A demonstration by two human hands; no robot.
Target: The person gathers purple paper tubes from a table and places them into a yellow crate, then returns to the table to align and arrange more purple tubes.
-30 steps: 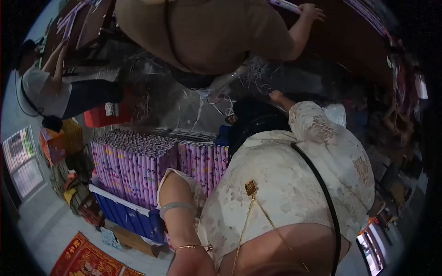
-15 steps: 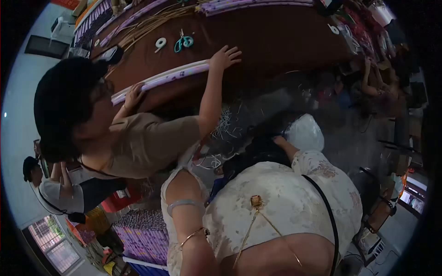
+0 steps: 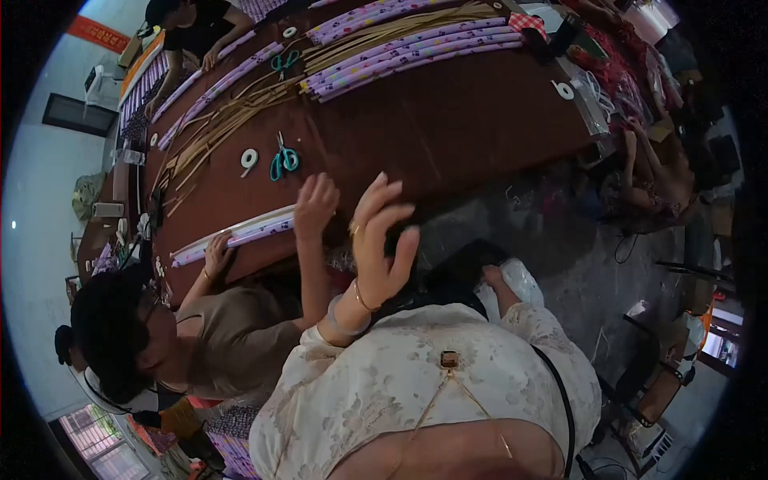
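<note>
Head view: our left hand [image 3: 380, 240], one, raised before the near edge of the dark red-brown tabletop [image 3: 448, 120], grip wide open, fingers spread, nothing held; our right hand [image 3: 491, 276], one, low beside a translucent white plastic bag [image 3: 522, 286], grip and any contact not clear to us. Step in hand, by our judgement: a pause between grasps, the left hand free. White-and-purple patterned tube [image 3: 268, 230], one, lying along the tabletop's near left side under the hands of a co-worker in a brown top [image 3: 240, 340]; a move there would ask us to pass round that person's raised forearm, directly beside our own. Beyond it: teal-handled scissors [image 3: 281, 150], one pair, closest to a white tape roll [image 3: 249, 151]; long tan strips [image 3: 216, 128], loosely heaped; a bundle of purple patterned tubes [image 3: 416, 54], side by side, at the far side, for which we judge a longer forward reach is needed, past bare tabletop.
</note>
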